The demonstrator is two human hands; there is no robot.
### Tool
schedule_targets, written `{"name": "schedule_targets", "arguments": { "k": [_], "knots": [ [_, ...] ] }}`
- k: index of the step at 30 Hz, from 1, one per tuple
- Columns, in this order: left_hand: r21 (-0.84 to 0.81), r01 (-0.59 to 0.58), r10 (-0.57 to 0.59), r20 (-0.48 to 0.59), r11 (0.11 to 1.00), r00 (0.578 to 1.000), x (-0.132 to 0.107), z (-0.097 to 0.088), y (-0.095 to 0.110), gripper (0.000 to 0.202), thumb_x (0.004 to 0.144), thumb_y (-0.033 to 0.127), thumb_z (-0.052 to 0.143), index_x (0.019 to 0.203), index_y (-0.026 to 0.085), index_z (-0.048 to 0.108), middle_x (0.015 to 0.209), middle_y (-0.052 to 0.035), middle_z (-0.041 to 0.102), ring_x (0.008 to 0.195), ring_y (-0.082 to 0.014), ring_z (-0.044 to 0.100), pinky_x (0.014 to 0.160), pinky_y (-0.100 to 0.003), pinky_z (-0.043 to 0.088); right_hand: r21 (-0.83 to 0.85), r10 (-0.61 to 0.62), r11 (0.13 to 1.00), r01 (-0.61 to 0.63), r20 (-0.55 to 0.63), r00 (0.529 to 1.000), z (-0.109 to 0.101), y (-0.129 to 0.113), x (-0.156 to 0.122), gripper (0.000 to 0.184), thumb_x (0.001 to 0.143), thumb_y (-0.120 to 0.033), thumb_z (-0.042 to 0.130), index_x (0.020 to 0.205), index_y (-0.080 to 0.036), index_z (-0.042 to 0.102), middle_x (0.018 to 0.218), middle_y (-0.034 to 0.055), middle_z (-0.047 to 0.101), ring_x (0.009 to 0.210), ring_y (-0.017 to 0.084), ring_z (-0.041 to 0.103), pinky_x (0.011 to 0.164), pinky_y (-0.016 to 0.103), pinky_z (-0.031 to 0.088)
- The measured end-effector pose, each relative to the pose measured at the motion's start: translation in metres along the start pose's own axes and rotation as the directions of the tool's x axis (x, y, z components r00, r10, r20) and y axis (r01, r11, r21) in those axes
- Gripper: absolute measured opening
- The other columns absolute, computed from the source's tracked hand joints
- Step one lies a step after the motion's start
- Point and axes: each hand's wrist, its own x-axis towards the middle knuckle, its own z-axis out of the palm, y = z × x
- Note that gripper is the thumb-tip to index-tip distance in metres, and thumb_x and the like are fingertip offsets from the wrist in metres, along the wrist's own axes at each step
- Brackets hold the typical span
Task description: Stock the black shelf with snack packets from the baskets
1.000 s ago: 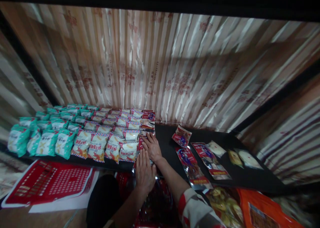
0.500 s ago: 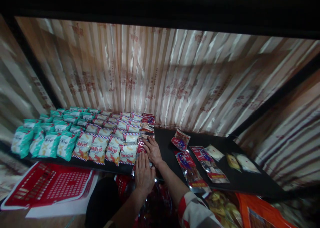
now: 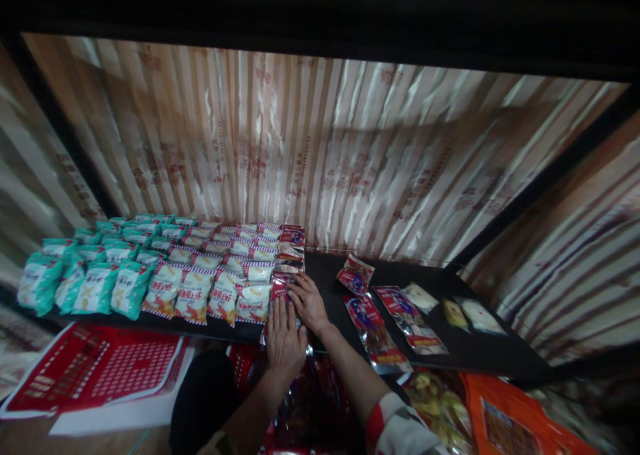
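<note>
My left hand (image 3: 286, 342) lies with its fingers stretched flat on a dark red snack packet (image 3: 279, 288) at the shelf's front edge. Just beyond it, my right hand (image 3: 307, 303) rests on the same packet's right side, fingers spread. Both palms hide much of the packet. Behind it, a column of similar red packets (image 3: 291, 236) runs to the back of the shelf. Directly left stand rows of white snack bags (image 3: 253, 300) with red and blue striped edges.
Teal bags (image 3: 95, 288) fill the black shelf's (image 3: 327, 278) left end. Loose red packets (image 3: 375, 332) and small pale packets (image 3: 480, 315) lie on the right. Below are a red basket (image 3: 145, 362) and an orange bag (image 3: 520, 412). A wrinkled curtain (image 3: 345, 155) hangs behind.
The view has shifted slightly, so the shelf and goods appear a little further left. Both hands stay on the red packet, with little other movement.
</note>
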Motion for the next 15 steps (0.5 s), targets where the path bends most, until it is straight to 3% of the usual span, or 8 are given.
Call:
{"name": "schedule_targets", "arguments": {
  "k": [15],
  "knots": [
    [0.002, -0.029, 0.029, 0.009, 1.0, 1.0, 0.001, -0.008, 0.001, 0.052, 0.084, 0.027, 0.045, 0.131, 0.007, 0.045, 0.143, -0.0217, 0.036, 0.135, -0.0316, 0.027, 0.107, -0.049, 0.032, 0.047, 0.055, 0.998, -0.052, -0.063, 0.996, -0.006, -0.004, -0.019, 0.033, 0.091, -0.031, 0.043, 0.106, -0.018, 0.069, 0.122, 0.0109, 0.06, 0.123, 0.023, 0.045, 0.099, 0.042, 0.045]
  ]
}}
